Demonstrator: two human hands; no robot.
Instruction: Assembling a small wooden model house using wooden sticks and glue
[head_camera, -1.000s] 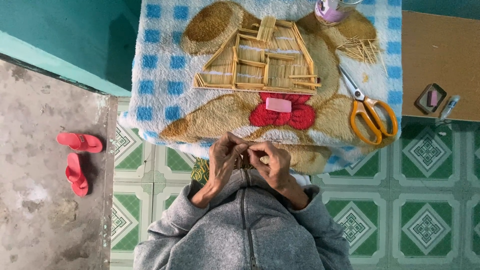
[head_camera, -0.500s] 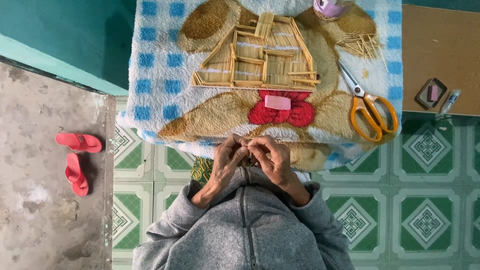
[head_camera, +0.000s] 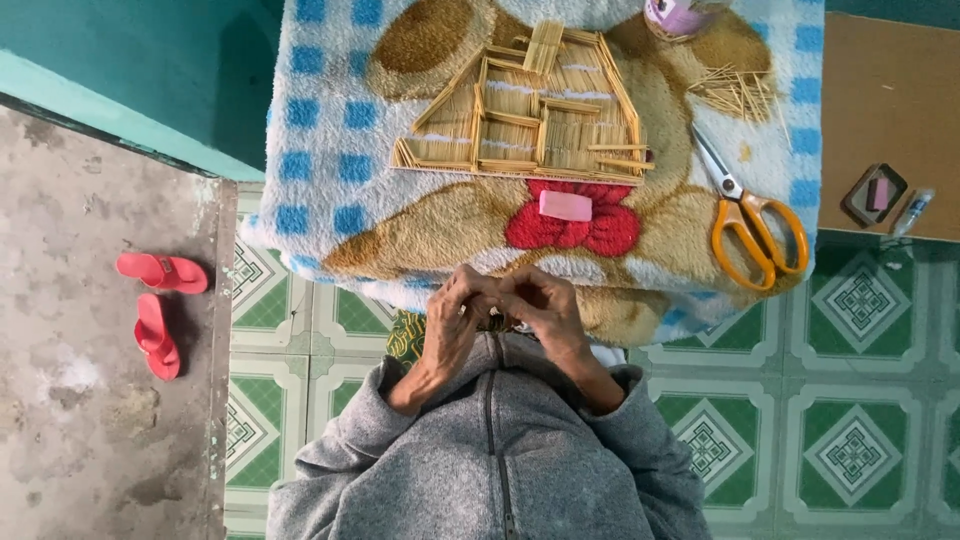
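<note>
Hands (head_camera: 505, 310) together at blanket (head_camera: 330, 150) edge — pink block (head_camera: 566, 206), orange scissors (head_camera: 750, 225) beyond

At the right edge of the frame, on the brown board, lay a small dark rectangular box (head_camera: 872, 194) holding something pink. Just right of it lay a small white tube (head_camera: 912, 211) with a blue cap end. No labels, signs or screens showed.

blanket-covered table (head_camera: 330, 150), stick house (head_camera: 520, 115), scissors (head_camera: 752, 222)
</note>
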